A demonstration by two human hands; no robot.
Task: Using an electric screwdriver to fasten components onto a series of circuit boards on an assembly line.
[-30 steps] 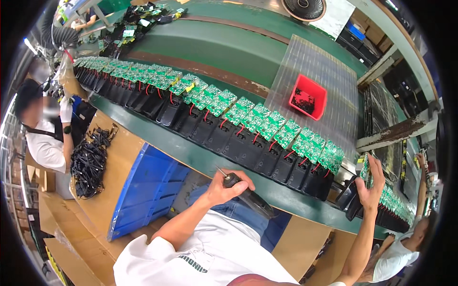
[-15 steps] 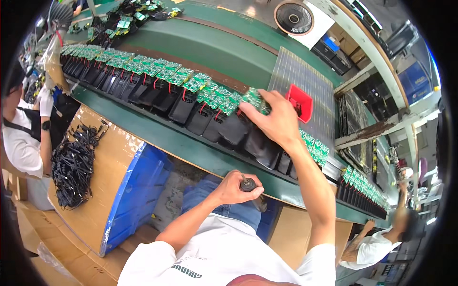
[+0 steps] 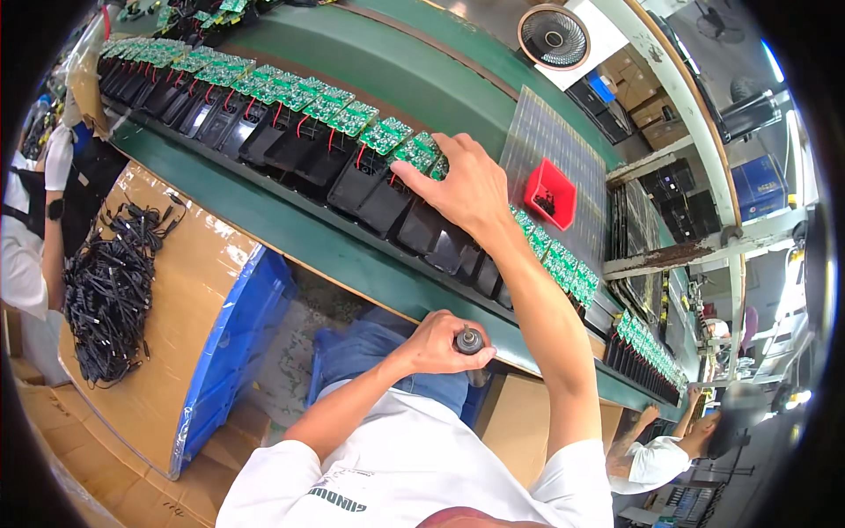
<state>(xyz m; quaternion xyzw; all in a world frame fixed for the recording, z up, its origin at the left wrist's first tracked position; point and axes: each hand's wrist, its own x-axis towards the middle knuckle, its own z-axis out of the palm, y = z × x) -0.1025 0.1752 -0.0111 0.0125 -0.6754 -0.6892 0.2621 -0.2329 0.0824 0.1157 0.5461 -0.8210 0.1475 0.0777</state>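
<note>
My right hand (image 3: 465,187) reaches over the row with its thumb and fingers around the edges of a green circuit board (image 3: 415,153). Under the board sits an open black plastic case (image 3: 385,202), one of several side by side, many joined to boards by red wires. Low in front of my lap, my left hand (image 3: 433,343) is closed around a dark, cylindrical electric screwdriver (image 3: 468,340), its metal tip pointing upward. The fingers of my right hand partly hide the boards beneath it.
A red bin (image 3: 551,195) with small dark parts stands beyond my right forearm. Bundled black cables (image 3: 114,295) lie on cardboard at left, beside a blue crate (image 3: 231,352). A fan (image 3: 554,37) stands at the back. Co-workers are at both sides; one (image 3: 656,462) is at right.
My right hand has moved left along the row to another board. My left hand keeps hold of the screwdriver, which has tilted slightly. The whole view has shifted a little.
</note>
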